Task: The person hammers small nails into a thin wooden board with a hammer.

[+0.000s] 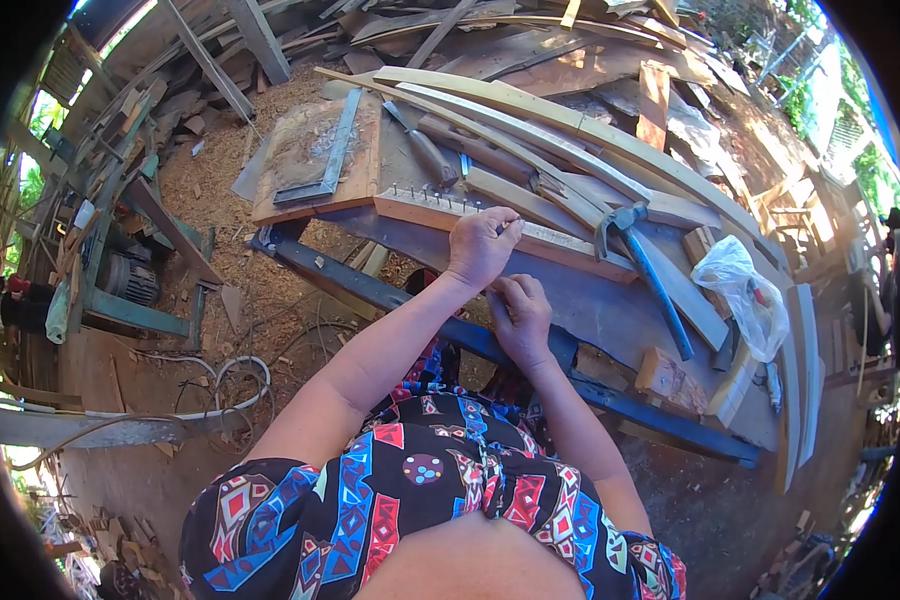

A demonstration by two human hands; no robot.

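My left hand (pixel 482 246) is closed over the near edge of a long wooden strip (pixel 560 241) on the workbench. A small dark bit, which looks like a nail, shows between its thumb and finger. Several nails (pixel 428 198) stand upright in a row along the strip, left of that hand. Lower and closer to my body, my right hand (pixel 523 322) has its fingers pinched together at the bench edge; what they hold, if anything, is hidden. A claw hammer (pixel 656 285) with a blue handle lies to the right, its head resting by the strip's end.
A metal square (pixel 342 140) lies on a board at the left of the bench (pixel 590 310). Curved wooden slats (pixel 610 135) lie behind the strip. A clear plastic bag (pixel 742 295) and wood blocks (pixel 675 376) sit at the right. Sawdust and scrap wood cover the ground.
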